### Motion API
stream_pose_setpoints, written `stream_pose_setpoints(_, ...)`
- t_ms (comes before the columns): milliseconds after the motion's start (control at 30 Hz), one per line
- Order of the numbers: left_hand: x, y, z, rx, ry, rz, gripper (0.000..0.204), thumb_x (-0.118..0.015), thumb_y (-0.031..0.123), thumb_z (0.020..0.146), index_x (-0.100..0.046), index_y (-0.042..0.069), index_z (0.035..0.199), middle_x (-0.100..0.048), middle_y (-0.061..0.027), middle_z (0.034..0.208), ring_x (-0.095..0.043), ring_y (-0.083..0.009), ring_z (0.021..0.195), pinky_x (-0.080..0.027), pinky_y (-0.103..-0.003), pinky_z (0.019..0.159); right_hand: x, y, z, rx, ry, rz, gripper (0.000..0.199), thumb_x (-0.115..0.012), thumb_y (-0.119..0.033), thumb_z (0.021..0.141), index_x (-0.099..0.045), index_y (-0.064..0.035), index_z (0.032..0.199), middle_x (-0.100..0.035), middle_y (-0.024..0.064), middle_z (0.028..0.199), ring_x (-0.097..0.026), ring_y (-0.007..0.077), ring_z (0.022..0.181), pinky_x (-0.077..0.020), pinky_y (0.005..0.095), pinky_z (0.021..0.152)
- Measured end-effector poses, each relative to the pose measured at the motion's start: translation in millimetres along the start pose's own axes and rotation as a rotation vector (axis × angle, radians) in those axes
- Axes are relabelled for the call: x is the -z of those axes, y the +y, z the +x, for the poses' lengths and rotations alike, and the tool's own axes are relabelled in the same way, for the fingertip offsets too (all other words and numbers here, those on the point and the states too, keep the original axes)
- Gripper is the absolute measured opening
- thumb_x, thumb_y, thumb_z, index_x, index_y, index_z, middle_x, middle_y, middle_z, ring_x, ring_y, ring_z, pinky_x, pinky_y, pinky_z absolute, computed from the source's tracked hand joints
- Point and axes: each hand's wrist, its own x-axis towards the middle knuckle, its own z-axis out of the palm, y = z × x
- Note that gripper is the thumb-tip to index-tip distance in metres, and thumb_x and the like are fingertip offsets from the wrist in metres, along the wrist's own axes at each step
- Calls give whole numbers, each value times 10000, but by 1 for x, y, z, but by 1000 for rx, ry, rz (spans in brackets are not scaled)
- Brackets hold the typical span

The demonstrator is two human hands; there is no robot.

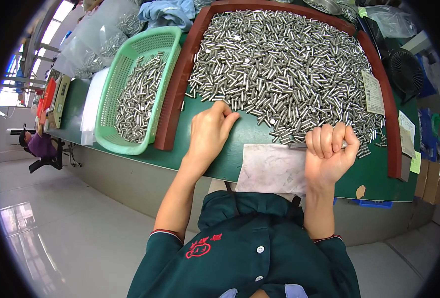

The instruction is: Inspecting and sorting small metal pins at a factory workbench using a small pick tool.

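A broad heap of short, shiny metal pins [279, 64] covers much of the green tabletop in front of me. Just off its near left edge rests my left hand [211, 130], back up, its fingers curled under and thumb beside them; whatever they hold, if anything, is hidden. My right hand [331, 149] is turned palm up at the heap's near right edge, with its fingers folded into a fist. A bit of metal pin shows by its thumb, while the fingers cover the rest. Below the heap, partly behind my right wrist, lies a stained whitish cloth [272, 169].
Dark red rails [173, 107] border the heap left, back and right. Left of them stands a green plastic basket [103, 114] with more pins inside. A black fan [405, 73] is at the far right, and plastic bags [93, 42] are at the back left. A person [41, 141] sits far left.
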Motion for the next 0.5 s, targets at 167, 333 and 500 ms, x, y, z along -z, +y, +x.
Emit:
stream_pose_setpoints(167, 10, -12, -1, 376, -115, -1231, 81, -509, 103, 852, -515, 23, 842, -559, -61, 671, -315, -18, 430, -244, -163, 407, 3, 0, -1, 4, -19, 3, 368, -265, -241, 877, -270, -128, 527, -229, -27, 401, -148, 83, 376, -169, 246, 390)
stream_pose_setpoints(333, 7, -13, -5, 383, -176, -1272, 87, -531, 34, 818, -518, 28, 904, -602, -98, 767, -322, -7, 468, -241, -158, 425, -1, -1, -1, -3, -21, 2, 367, -267, -243, 876, -268, -128, 527, -229, -27, 400, -150, 84, 375, -176, 245, 394)
stream_pose_setpoints(500, 6, -11, -5, 417, -191, -1179, 125, -529, 29, 815, -540, 14, 939, -607, -98, 793, -332, -8, 485, -248, -154, 431, 0, 0, 0, -3, -25, -9, 367, -276, -247, 874, -271, -128, 527, -230, -27, 401, -152, 84, 377, -175, 247, 393)
